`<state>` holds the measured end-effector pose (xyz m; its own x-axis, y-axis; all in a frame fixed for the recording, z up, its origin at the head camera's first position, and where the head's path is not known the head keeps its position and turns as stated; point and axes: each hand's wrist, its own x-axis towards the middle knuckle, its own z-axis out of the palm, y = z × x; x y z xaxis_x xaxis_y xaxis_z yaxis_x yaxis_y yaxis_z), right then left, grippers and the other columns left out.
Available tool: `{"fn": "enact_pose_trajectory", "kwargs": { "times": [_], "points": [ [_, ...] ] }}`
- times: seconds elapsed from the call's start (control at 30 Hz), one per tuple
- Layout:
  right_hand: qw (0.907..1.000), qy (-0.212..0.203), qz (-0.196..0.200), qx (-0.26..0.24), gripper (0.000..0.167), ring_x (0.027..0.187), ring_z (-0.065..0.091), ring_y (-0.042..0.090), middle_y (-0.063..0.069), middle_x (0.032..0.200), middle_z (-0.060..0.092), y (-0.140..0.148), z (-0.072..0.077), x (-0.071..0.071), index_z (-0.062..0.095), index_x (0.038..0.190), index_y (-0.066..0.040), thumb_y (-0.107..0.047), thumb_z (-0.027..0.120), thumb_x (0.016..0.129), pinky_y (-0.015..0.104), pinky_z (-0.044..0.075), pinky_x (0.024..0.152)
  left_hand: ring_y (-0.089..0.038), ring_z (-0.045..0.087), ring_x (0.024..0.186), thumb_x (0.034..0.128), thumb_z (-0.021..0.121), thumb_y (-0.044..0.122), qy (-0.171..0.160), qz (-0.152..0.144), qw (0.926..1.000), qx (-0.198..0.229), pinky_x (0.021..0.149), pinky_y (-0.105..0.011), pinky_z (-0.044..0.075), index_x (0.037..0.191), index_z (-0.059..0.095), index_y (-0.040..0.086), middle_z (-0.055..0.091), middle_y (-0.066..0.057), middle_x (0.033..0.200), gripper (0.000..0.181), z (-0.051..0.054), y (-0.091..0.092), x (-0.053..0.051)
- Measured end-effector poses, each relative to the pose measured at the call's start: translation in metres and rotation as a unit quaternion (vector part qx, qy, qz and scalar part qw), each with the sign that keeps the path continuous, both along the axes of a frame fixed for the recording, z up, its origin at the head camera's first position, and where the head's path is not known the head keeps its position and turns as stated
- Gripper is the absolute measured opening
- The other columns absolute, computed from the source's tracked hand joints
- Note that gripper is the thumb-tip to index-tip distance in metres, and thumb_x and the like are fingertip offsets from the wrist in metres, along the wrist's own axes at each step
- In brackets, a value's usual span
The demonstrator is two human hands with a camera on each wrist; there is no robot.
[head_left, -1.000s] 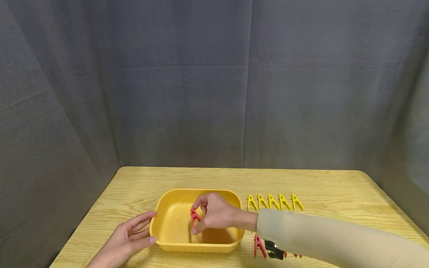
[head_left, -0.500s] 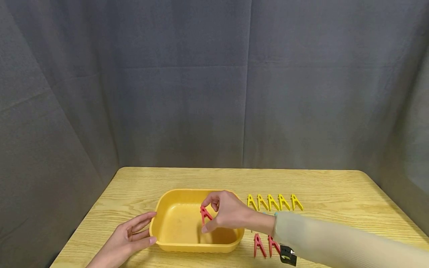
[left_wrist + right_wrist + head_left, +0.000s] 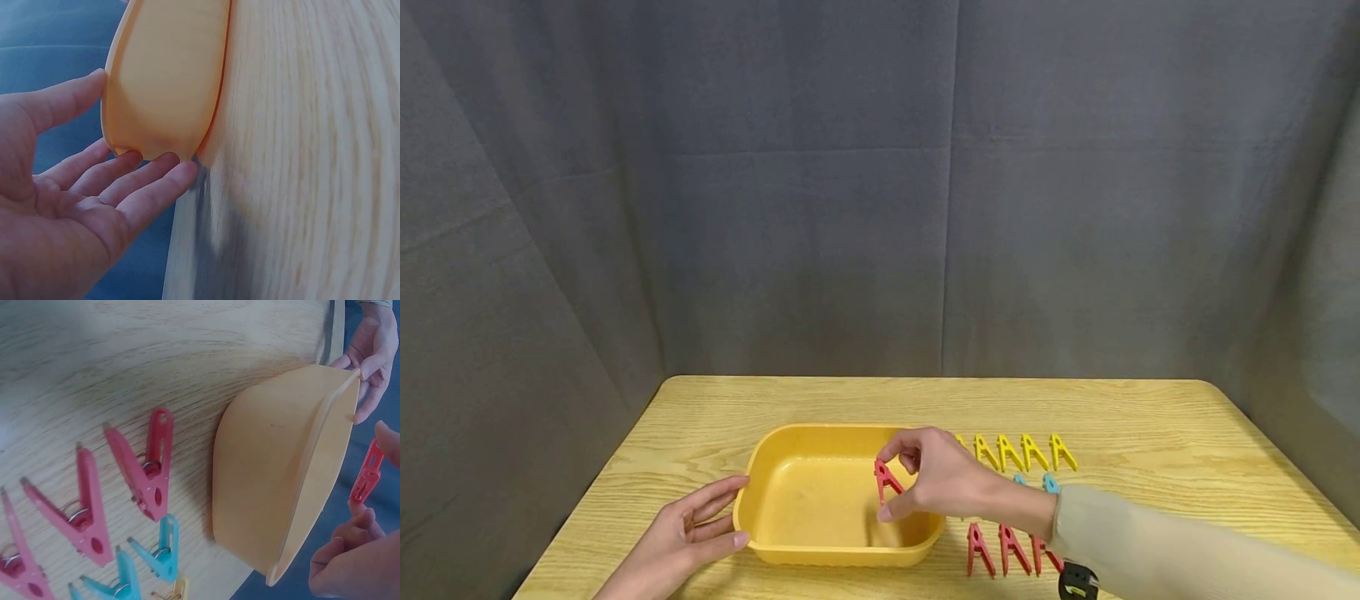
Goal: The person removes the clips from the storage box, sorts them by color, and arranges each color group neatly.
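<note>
My right hand [image 3: 943,479] pinches a red clothespin [image 3: 887,479] between thumb and forefinger, over the right part of a yellow plastic basin [image 3: 831,556]. In the right wrist view that red clothespin [image 3: 367,472] spans from thumb to fingertip, beyond the basin's rim [image 3: 315,456]. At the basin's left end, my left hand [image 3: 681,533] touches the side with spread, nearly straight fingers. The left wrist view has its thumb on the rim and the fingertips against the outer wall of the basin [image 3: 165,81].
Right of the basin, several yellow clothespins [image 3: 1032,452] form a back row. Blue clothespins [image 3: 1050,483] lie partly hidden under my right forearm. Red clothespins [image 3: 1013,550] make a front row, beside a black wrist strap [image 3: 1077,579]. Grey curtains [image 3: 805,208] surround the wooden table [image 3: 1150,433].
My right hand has moved right, from the basin's middle toward its right side, still pinching the red clothespin. More red and blue clothespins show beneath the forearm. The left hand stays put.
</note>
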<state>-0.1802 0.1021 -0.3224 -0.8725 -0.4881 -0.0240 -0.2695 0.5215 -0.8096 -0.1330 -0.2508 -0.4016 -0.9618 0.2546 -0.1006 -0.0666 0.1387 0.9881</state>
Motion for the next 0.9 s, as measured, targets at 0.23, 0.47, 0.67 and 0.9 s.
{"fn": "enact_pose_trajectory", "kwargs": {
  "times": [0.23,0.47,0.67,0.9],
  "points": [
    [0.9999,0.01,-0.01,0.01,0.049,0.072,0.042,0.015,0.002,0.079,0.047,0.012,0.001,0.007,0.072,0.111,-0.009,-0.015,0.099,0.07,0.027,0.034,0.062,-0.046,0.054,0.135,0.0939,0.08,0.008,0.004,0.0,1.0,0.001,0.098,-0.035,0.058,0.157,0.036,-0.011,0.037,-0.033,0.161,0.079,0.0,0.001,0.0],
    [0.9995,0.019,-0.025,0.01,0.049,0.074,0.044,0.016,0.003,0.081,0.048,0.022,0.001,0.011,0.071,0.11,-0.009,-0.013,0.099,0.069,0.026,0.034,0.061,-0.045,0.055,0.135,0.0933,0.081,0.009,0.003,0.004,1.0,-0.005,0.098,-0.035,0.057,0.157,0.038,-0.009,0.038,-0.032,0.16,0.079,0.0,0.001,-0.001],
    [0.9994,0.012,-0.032,-0.003,0.054,0.076,0.045,0.017,0.006,0.084,0.051,0.036,0.001,0.014,0.071,0.115,-0.006,-0.013,0.098,0.069,0.027,0.037,0.062,-0.046,0.053,0.136,0.0942,0.08,0.009,-0.006,0.003,1.0,-0.001,0.099,-0.036,0.057,0.158,0.037,-0.009,0.037,-0.032,0.161,0.079,-0.001,0.0,-0.001],
    [0.9988,0.003,-0.045,-0.02,0.053,0.071,0.041,0.017,0.004,0.081,0.047,0.052,-0.001,0.018,0.07,0.115,-0.004,-0.013,0.097,0.07,0.027,0.033,0.059,-0.046,0.051,0.138,0.096,0.079,0.01,-0.016,0.0,0.9998,0.011,0.099,-0.036,0.057,0.159,0.034,-0.009,0.034,-0.031,0.163,0.079,-0.002,-0.001,-0.001]
  ]
}}
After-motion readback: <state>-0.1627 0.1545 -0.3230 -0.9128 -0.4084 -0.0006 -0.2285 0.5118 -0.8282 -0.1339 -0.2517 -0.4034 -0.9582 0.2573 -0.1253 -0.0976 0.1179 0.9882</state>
